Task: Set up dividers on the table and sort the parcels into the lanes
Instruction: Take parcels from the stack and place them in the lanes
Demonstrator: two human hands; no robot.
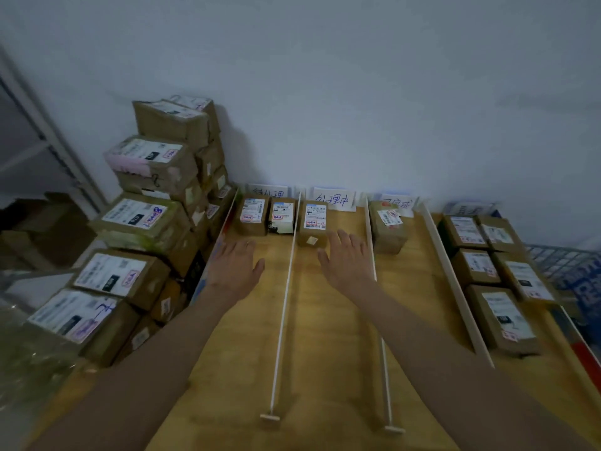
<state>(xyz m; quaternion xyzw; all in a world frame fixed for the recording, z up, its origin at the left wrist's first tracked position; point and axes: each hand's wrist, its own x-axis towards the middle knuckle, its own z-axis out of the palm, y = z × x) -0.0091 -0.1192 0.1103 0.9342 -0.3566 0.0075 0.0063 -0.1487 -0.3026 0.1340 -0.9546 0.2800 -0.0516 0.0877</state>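
Thin white dividers (pixel 286 294) (pixel 379 307) (pixel 452 284) split the wooden table (pixel 328 320) into lanes, each with a handwritten paper label (pixel 335 199) at the far end. Two brown parcels (pixel 252 213) (pixel 282 215) sit in the left lane, one parcel (pixel 313 222) in the middle lane, one parcel (pixel 387 226) in the third lane. My left hand (pixel 235 266) hovers flat over the left lane, empty. Just in front of the middle parcel, my right hand (pixel 348 262) is spread and holds nothing.
A tall stack of brown parcels (pixel 146 219) stands left of the table against the wall. Several more parcels (pixel 491 271) lie on the table's right side beyond the last divider. A metal shelf frame (pixel 42 131) is at far left, a blue crate (pixel 572 271) at right.
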